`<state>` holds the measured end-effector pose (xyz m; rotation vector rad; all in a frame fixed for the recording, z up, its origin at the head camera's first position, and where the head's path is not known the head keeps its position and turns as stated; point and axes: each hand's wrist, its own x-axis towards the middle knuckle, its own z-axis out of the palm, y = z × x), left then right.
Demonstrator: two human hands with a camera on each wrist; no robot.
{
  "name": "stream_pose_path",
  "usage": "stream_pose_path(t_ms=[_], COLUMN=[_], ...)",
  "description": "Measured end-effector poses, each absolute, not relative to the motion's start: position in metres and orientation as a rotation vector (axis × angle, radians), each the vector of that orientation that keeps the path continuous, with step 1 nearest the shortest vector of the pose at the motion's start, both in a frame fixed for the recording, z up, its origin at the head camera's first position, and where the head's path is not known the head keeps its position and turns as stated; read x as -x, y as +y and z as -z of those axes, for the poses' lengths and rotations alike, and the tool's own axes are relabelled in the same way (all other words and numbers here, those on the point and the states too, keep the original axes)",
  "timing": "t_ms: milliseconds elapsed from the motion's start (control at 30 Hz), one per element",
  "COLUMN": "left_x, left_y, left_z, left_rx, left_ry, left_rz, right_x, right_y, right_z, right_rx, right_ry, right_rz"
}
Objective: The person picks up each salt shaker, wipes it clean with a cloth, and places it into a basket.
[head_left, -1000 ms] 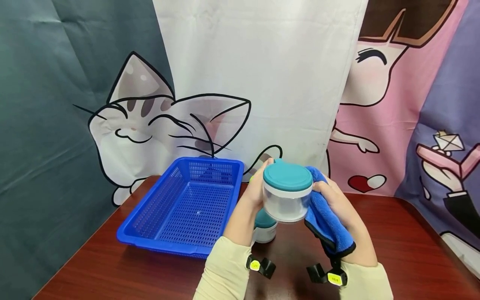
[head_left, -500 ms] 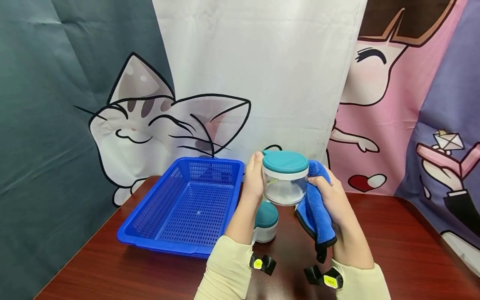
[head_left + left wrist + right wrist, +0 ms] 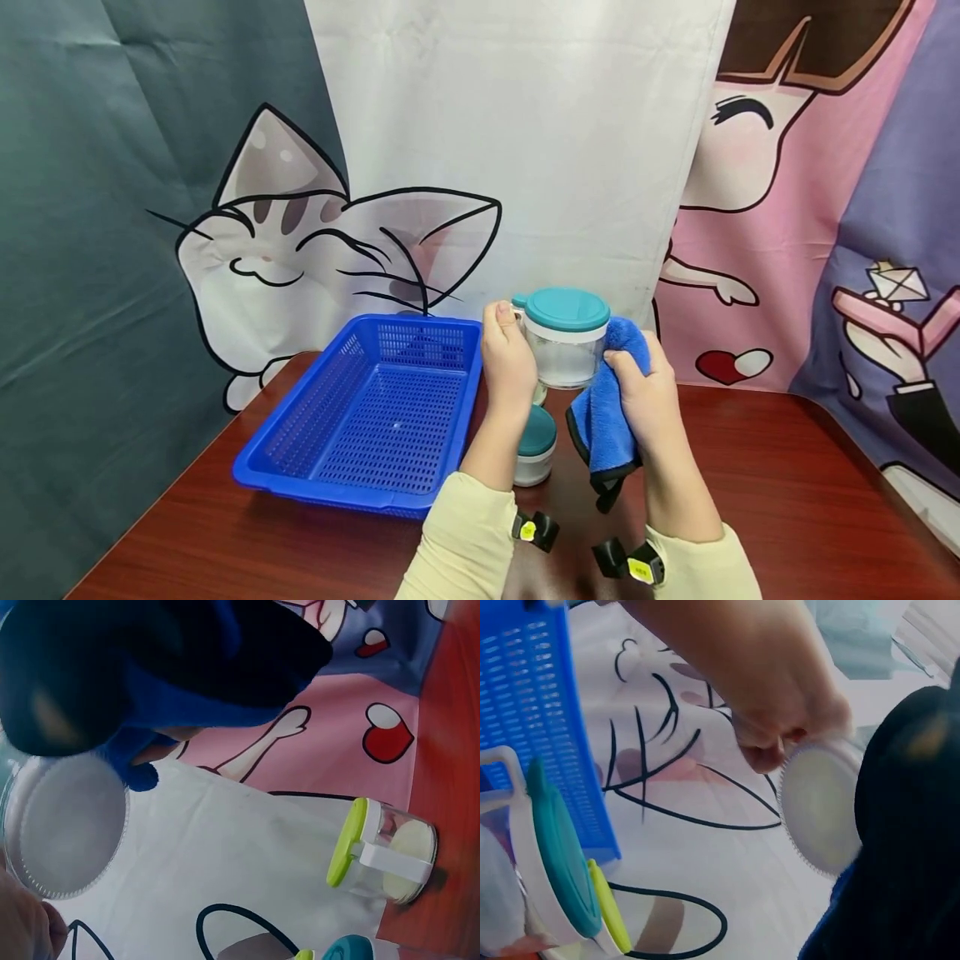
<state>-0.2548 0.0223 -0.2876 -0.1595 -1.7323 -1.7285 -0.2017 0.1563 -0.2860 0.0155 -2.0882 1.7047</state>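
Observation:
A clear jar (image 3: pixel 566 358) with a teal lid hangs above the table. My left hand (image 3: pixel 512 362) grips it at the handle on its left side, and the handle is mostly hidden by the fingers. My right hand (image 3: pixel 648 396) holds a blue cloth (image 3: pixel 606 425) with a black edge, its thumb in front, against the jar's right side. From the left wrist view, the ribbed round base (image 3: pixel 71 829) of the jar shows, with the cloth (image 3: pixel 202 697) next to it. In the right wrist view, my left hand (image 3: pixel 780 697) is at the edge of that base.
On the table (image 3: pixel 757 483), a second teal-lidded jar (image 3: pixel 535 454) stands below the held one. Behind it is a jar with a lime-green lid (image 3: pixel 349 844) and pale contents. A blue perforated basket (image 3: pixel 262 442) sits at left, and a printed curtain (image 3: pixel 570 142) hangs behind.
Both hands have moved up and leftward in the head view with the jar. The jar's handle has come round to the left side, and the cloth has swung left under the right hand.

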Motion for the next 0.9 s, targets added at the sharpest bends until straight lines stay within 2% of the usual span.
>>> stream_pose_path(t_ms=[267, 467, 733, 900], left_x=[0.257, 0.255, 0.244, 0.236], left_y=[0.028, 0.026, 0.014, 0.010], left_z=[0.290, 0.289, 0.282, 0.280], left_rx=[0.132, 0.226, 0.696, 0.778], left_ry=[-1.663, -1.702, -1.756, -1.666], left_rz=[1.662, 1.726, 2.407, 2.678], right_x=[0.201, 0.202, 0.206, 0.207], right_y=[0.143, 0.145, 0.169, 0.171], right_z=[0.290, 0.290, 0.284, 0.282], right_rx=[0.063, 0.089, 0.210, 0.223], right_ry=[-2.011, -1.972, -1.915, -1.891], right_rz=[-1.644, -1.657, -1.691, -1.707])
